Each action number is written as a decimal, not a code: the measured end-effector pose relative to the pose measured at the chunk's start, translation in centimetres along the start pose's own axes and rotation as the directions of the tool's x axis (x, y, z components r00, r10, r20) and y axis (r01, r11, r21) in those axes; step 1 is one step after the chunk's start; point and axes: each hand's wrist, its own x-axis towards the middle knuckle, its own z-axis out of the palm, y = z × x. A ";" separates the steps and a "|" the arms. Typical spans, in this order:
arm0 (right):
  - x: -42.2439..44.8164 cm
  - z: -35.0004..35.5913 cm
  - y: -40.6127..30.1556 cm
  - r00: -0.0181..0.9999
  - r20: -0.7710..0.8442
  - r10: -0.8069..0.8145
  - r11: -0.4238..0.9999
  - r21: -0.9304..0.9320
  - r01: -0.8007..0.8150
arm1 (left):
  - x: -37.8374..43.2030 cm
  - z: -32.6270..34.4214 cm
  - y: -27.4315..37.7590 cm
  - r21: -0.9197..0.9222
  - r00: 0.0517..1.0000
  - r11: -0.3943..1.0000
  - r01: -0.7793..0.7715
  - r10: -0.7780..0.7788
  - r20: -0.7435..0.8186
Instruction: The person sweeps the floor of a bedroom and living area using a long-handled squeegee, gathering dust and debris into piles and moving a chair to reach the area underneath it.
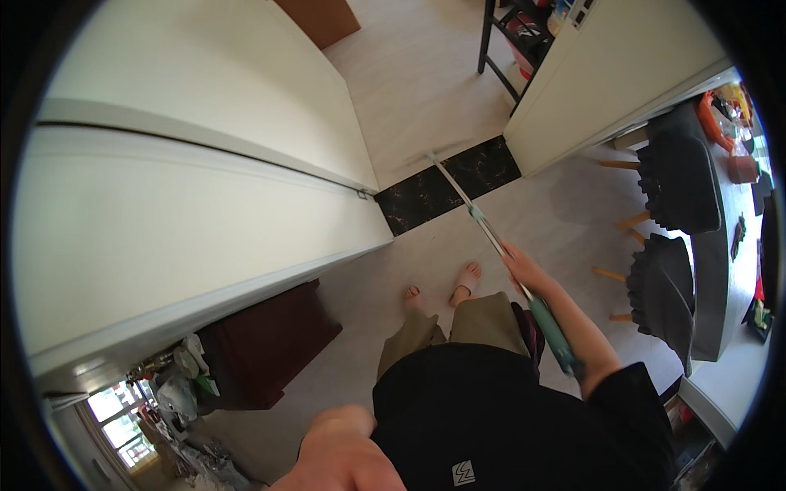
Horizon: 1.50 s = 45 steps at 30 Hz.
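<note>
A long metal pole [457,187] with pale green fittings slants across the view; it belongs to a floor mop or sweeper. My right hand [521,268] is closed around the pole, above its thick green grip [552,334], which lies along my right forearm. At the far end, the thin, blurred head [431,157] is on the pale floor just beyond a black marble-patterned threshold strip [454,181]. My left hand [344,423] appears bent at the lower edge, close to my black shirt; its fingers are not visible.
White door panels [202,215] stand left of the doorway, a pale door [614,92] right. A dark rack [491,61] stands beyond. Grey-covered chairs [681,172] line a table at right. A dark red cabinet or box [264,344] is at left. My bare feet [466,279] are on the floor.
</note>
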 end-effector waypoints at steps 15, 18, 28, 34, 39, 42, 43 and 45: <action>-12.1 7.9 -0.2 0.936 0.091 0.340 0.892 -0.346 -0.290 | -3.4 -8.2 13.9 -0.167 0.963 0.985 0.052 -0.005 0.271; -17.5 6.8 -0.2 0.890 0.056 0.452 0.870 -0.247 -0.426 | -3.4 -10.0 14.6 -0.237 0.954 0.965 0.109 -0.035 0.297; -8.9 15.6 1.0 0.990 -0.122 0.068 0.961 -0.260 -0.098 | -5.0 -10.8 16.7 -0.212 0.947 0.970 0.120 -0.048 0.318; -0.6 17.2 -0.8 0.983 -0.151 0.105 0.974 -0.185 -0.133 | -7.1 -8.3 16.4 -0.187 0.936 0.965 0.186 -0.116 0.333; -7.6 15.4 6.8 0.962 -0.194 0.194 0.961 -0.159 -0.226 | -9.2 -5.6 14.7 -0.146 0.853 0.951 0.274 -0.170 0.494; -16.9 15.0 11.6 0.923 -0.237 0.304 0.942 -0.068 -0.328 | -10.6 -3.9 13.8 -0.107 0.798 0.939 0.326 -0.213 0.564; -19.9 15.3 12.6 0.901 -0.239 0.362 0.925 -0.026 -0.378 | -11.0 -3.5 13.5 -0.089 0.769 0.932 0.350 -0.232 0.595; -25.3 16.5 16.9 0.870 -0.261 0.419 0.906 0.060 -0.418 | -12.5 -3.2 12.7 -0.097 0.782 0.917 0.387 -0.270 0.562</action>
